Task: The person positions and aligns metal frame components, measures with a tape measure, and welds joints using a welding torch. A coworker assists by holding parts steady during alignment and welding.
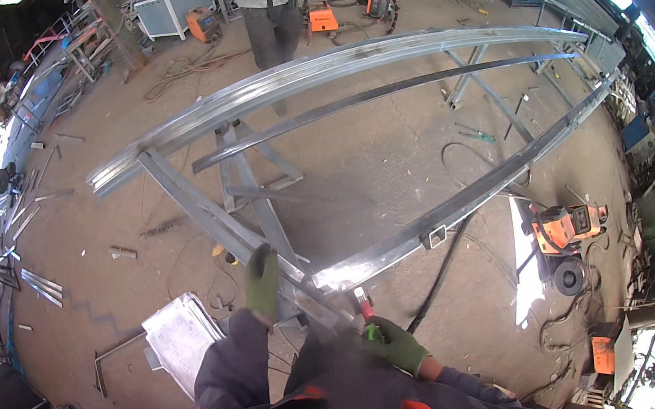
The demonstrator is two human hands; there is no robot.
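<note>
My left hand (261,282), in a green glove, is closed on a square steel tube (215,219) that slopes from the far rail toward me. The undersides of its fingers are hidden. At the near end of the frame my right hand (399,346), also gloved in green, grips a small red and green hand tool (366,307), whose exact kind I cannot make out. Just ahead of the tool lies the bright end of a long near rail (385,252). Bundled long steel rails (308,77) form the far side, with a thinner dark bar (379,93) nearer me.
Paper sheets (182,345) lie left of my left arm. An orange machine (564,228) and a black wheel-shaped thing (569,277) sit on the floor at right, among cables. Beyond the far rails stands a person (269,1) in green gloves. Metal offcuts (42,287) litter the left floor.
</note>
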